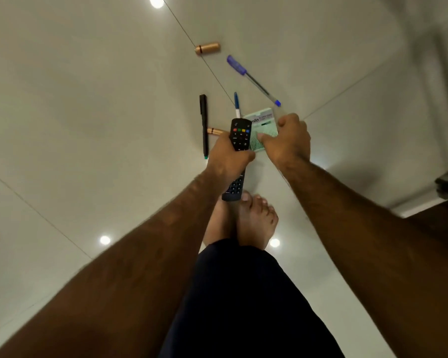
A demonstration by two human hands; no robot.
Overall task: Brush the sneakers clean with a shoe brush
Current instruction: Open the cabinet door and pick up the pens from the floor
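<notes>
I cannot tell where the task's things are. My left hand [228, 156] curls its fingers round a black remote [239, 135]. My right hand [287, 140] pinches what looks like a pale green packet [259, 122], above a blue pen [254, 80] and a black marker [204, 125] on the tiled floor [88, 99].

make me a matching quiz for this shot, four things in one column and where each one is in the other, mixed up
Things
1. remote control
2. pale green box
3. black marker
4. purple-capped pen

Places
a. gripped in the right hand
b. lying on the floor, just left of the remote control
c. gripped in the left hand
d. lying on the floor beyond the box, near the far copper cylinder

Pairs: 1-c, 2-a, 3-b, 4-d
</notes>
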